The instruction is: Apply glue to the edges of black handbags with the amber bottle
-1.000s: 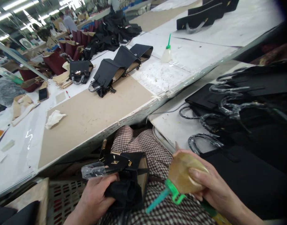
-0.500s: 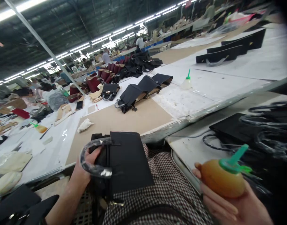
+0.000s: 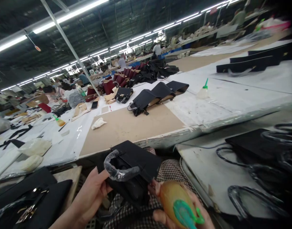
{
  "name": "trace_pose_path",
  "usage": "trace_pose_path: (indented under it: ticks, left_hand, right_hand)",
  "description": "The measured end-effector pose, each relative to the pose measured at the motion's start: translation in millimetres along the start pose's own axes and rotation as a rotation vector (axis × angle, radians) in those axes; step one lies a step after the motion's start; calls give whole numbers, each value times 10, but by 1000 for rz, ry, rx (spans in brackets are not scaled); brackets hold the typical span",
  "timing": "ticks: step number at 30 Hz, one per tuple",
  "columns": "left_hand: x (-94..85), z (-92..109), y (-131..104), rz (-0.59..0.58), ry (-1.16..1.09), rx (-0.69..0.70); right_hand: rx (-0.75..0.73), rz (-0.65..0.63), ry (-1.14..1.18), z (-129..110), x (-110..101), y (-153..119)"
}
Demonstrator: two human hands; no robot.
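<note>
A black handbag (image 3: 141, 160) rests tilted on my lap, its looped handle (image 3: 112, 165) wrapped in clear plastic. My left hand (image 3: 94, 190) is at the bag's left side, thumb and fingers closed on its edge below the handle. In my right hand (image 3: 193, 206) is a squeeze bottle (image 3: 173, 198) of amber liquid with a green cap, its nozzle pointing down toward me. The fingertips of that hand reach the bag's lower right corner.
Folded black bag pieces (image 3: 148, 98) and a white cloth (image 3: 98, 123) lie on the worktable (image 3: 133, 130) ahead. More black bags sit at left (image 3: 50, 194) and on a right-hand surface (image 3: 195, 165). Coworkers are far back.
The bottle has moved left to the bag, and its nozzle has swung from up to down. The bag is turned and tilted. My left hand has come out from behind the handle. The view has shifted.
</note>
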State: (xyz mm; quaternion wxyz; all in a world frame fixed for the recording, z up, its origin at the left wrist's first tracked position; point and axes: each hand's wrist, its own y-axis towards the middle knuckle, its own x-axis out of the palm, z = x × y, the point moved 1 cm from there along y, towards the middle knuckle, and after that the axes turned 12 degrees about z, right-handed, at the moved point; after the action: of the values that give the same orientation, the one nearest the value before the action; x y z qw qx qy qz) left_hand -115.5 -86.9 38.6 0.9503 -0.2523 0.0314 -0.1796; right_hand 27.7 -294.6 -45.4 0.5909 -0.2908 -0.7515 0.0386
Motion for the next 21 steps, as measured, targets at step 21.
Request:
trace_pose_path:
  ticks: [21]
  left_hand:
    - [52,-240,478,-555,1175,1861]
  right_hand:
    - [42,211,365,34,-253,304]
